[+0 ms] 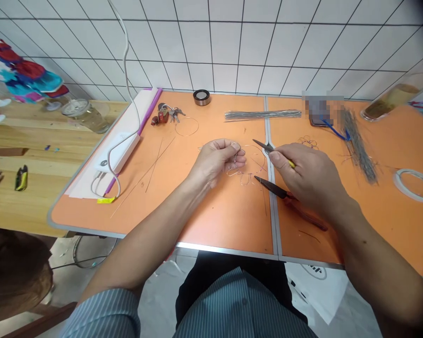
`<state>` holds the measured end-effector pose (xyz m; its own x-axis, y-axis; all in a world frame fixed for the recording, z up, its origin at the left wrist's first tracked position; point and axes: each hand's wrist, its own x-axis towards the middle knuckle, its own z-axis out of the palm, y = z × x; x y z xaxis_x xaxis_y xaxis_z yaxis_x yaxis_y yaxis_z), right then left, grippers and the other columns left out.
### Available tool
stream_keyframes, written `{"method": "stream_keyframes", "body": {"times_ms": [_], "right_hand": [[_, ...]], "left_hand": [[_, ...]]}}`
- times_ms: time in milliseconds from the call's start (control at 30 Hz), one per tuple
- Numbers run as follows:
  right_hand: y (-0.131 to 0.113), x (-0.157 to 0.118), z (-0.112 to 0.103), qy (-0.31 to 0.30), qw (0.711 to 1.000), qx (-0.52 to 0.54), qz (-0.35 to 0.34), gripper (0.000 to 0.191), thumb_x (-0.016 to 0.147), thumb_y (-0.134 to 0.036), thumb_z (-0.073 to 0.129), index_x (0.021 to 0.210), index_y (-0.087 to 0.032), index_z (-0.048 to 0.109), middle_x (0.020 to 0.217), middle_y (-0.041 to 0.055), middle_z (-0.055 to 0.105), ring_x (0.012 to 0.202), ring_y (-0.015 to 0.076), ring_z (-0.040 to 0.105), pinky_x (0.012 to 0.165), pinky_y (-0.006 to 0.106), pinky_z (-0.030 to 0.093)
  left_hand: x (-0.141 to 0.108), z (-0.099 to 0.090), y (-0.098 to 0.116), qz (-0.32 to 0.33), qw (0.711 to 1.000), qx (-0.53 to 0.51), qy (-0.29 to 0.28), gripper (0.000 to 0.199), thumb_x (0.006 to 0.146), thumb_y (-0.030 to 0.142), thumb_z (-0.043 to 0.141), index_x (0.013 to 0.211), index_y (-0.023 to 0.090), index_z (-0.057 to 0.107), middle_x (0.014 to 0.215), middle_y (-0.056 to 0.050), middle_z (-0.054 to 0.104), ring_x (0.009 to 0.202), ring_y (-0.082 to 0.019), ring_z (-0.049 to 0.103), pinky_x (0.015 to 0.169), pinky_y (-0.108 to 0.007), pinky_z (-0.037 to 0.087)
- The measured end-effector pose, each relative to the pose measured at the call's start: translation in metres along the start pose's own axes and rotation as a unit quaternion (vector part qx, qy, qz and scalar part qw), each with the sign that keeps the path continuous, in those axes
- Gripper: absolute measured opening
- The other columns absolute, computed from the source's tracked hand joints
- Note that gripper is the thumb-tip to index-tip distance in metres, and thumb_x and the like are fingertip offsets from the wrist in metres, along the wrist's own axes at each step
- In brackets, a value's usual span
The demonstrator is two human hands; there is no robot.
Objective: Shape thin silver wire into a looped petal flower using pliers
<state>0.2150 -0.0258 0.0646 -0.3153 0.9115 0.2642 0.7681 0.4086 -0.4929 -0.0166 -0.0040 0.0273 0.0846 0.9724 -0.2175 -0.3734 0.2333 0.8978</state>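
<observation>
With my left hand [216,159] I am pinching the looped wire [247,175]; with my right hand [305,171] I am gripping the slim-nosed pliers [267,147], though whether their jaws are meeting I cannot tell. The wire is showing between the orange table's [215,220] front and back edges, just left of the seam [274,220]. It is curving rightward from my left hand, the nearer one, toward the pliers. I am counting one red-handled tool [286,194] crossing the seam, two wire bundles [262,114] [360,150], one tape roll [201,98] by the back edge.
</observation>
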Motion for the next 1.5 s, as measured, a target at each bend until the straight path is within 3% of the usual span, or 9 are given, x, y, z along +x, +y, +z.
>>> {"method": "stream_keyframes", "body": {"times_ms": [133, 333, 500, 833, 1067, 1367, 1500], "right_hand": [[-0.003, 0.001, -0.002, -0.039, 0.999, -0.014, 0.029, 0.051, 0.112, -0.054, 0.051, 0.071, -0.024, 0.057, 0.074, 0.0061, 0.063, 0.069, 0.022, 0.051, 0.066, 0.038, 0.029], [0.006, 0.003, -0.006, -0.063, 0.996, 0.054, 0.013, 0.051, 0.112, -0.058, 0.05, 0.078, -0.024, 0.068, 0.071, 0.0055, 0.065, 0.072, 0.0233, 0.057, 0.067, 0.037, 0.033], [0.002, 0.002, -0.001, -0.125, 0.99, 0.005, 0.059, 0.049, 0.112, -0.053, 0.047, 0.075, -0.023, 0.059, 0.076, 0.0045, 0.066, 0.069, 0.0199, 0.053, 0.064, 0.035, 0.03], [-0.006, 0.0, 0.001, -0.119, 0.988, -0.065, 0.079, 0.049, 0.113, -0.054, 0.041, 0.078, -0.023, 0.056, 0.082, 0.0036, 0.068, 0.073, 0.0198, 0.052, 0.064, 0.035, 0.027], [-0.011, 0.0, 0.004, -0.107, 0.987, -0.088, 0.081, 0.046, 0.112, -0.054, 0.042, 0.085, -0.023, 0.064, 0.091, 0.0059, 0.072, 0.081, 0.0222, 0.057, 0.067, 0.036, 0.027], [-0.012, 0.0, 0.002, -0.113, 0.989, -0.059, 0.072, 0.048, 0.113, -0.054, 0.043, 0.079, -0.023, 0.06, 0.083, 0.0047, 0.069, 0.076, 0.0212, 0.055, 0.066, 0.037, 0.029], [-0.007, 0.001, 0.001, -0.067, 0.996, -0.016, 0.058, 0.042, 0.11, -0.051, 0.05, 0.082, -0.023, 0.064, 0.082, 0.0056, 0.069, 0.078, 0.0222, 0.057, 0.067, 0.037, 0.032]], "left_hand": [[0.0, 0.0, -0.002, 0.023, 1.0, 0.014, 0.005, 0.017, 0.094, 0.019, 0.079, 0.08, 0.012, 0.073, 0.087, -0.008, 0.079, 0.071, -0.012, 0.075, 0.074, -0.026, 0.062], [0.001, 0.0, -0.004, 0.034, 0.999, 0.016, 0.003, 0.02, 0.089, 0.024, 0.086, 0.081, 0.014, 0.071, 0.093, -0.009, 0.082, 0.072, -0.012, 0.075, 0.073, -0.025, 0.061], [0.0, 0.002, -0.004, 0.029, 1.0, 0.002, -0.008, 0.02, 0.088, 0.023, 0.088, 0.08, 0.014, 0.071, 0.087, -0.008, 0.081, 0.075, -0.014, 0.078, 0.076, -0.026, 0.063], [0.0, 0.003, -0.005, 0.03, 0.999, -0.012, -0.011, 0.018, 0.088, 0.021, 0.085, 0.08, 0.015, 0.07, 0.087, -0.01, 0.082, 0.078, -0.018, 0.081, 0.074, -0.026, 0.064], [-0.001, 0.005, -0.004, 0.034, 0.999, -0.008, -0.013, 0.013, 0.089, 0.018, 0.077, 0.081, 0.016, 0.067, 0.083, -0.009, 0.082, 0.078, -0.019, 0.082, 0.074, -0.026, 0.063], [-0.004, 0.007, -0.003, 0.044, 0.999, 0.005, -0.024, 0.012, 0.091, 0.017, 0.075, 0.082, 0.016, 0.068, 0.082, -0.01, 0.082, 0.077, -0.019, 0.082, 0.075, -0.027, 0.064], [-0.003, 0.006, -0.001, 0.036, 0.999, -0.007, -0.023, 0.013, 0.093, 0.015, 0.073, 0.081, 0.016, 0.067, 0.087, -0.011, 0.084, 0.078, -0.019, 0.082, 0.077, -0.028, 0.064]]}}
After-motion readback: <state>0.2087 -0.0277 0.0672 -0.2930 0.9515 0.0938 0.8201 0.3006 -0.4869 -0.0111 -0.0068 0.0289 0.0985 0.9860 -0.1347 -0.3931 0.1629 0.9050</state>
